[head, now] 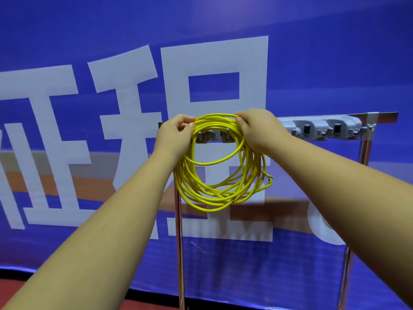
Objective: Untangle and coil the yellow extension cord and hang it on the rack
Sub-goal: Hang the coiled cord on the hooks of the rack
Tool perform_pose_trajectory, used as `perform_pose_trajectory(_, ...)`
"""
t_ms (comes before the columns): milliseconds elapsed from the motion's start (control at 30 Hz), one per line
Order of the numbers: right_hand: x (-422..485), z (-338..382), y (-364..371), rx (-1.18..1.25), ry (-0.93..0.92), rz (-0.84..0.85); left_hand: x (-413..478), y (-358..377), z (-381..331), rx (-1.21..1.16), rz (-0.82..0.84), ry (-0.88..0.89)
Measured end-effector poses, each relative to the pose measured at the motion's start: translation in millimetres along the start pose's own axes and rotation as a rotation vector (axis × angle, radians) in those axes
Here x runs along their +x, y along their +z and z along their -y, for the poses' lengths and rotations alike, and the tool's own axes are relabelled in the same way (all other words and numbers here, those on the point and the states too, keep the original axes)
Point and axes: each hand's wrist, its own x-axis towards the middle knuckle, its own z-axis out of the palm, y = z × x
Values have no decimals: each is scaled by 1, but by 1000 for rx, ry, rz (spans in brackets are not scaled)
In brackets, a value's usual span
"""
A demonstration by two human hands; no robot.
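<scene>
Now both hands pinch the coiled yellow cord [220,166], left hand [176,135] and right hand [257,128] gripping its top; the grey hooks [225,135] sit just below the fingertips; lower every loop together behind one hook.

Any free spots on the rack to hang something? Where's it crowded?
Free: grey hooks between the right hand and the right post. Crowded: left end, where the left hand and right hand hold the yellow cord coil over two hooks.
</scene>
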Motion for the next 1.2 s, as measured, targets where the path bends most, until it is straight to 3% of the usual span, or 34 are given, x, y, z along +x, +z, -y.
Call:
perform_pose_trajectory(167, -12, 3, 4, -97, -10, -14, -19, -4, 13, 67, 40, 62)
perform_pose_trajectory(533, -26, 11, 8, -74, 7, -26, -27, -17, 19, 132, 89, 93)
perform_pose_trajectory(700, -36, 12, 5, -30, 15, -49, -34, -21, 14, 84, -33, -5)
perform_pose_trajectory(967, -62, 12, -3, 42, 43, -96, -60, -26, 5, 103, -49, -35)
perform_pose_trajectory(1200, -108, 10, -4, 219, 77, -140, -103, -21, 12, 89, -70, -170)
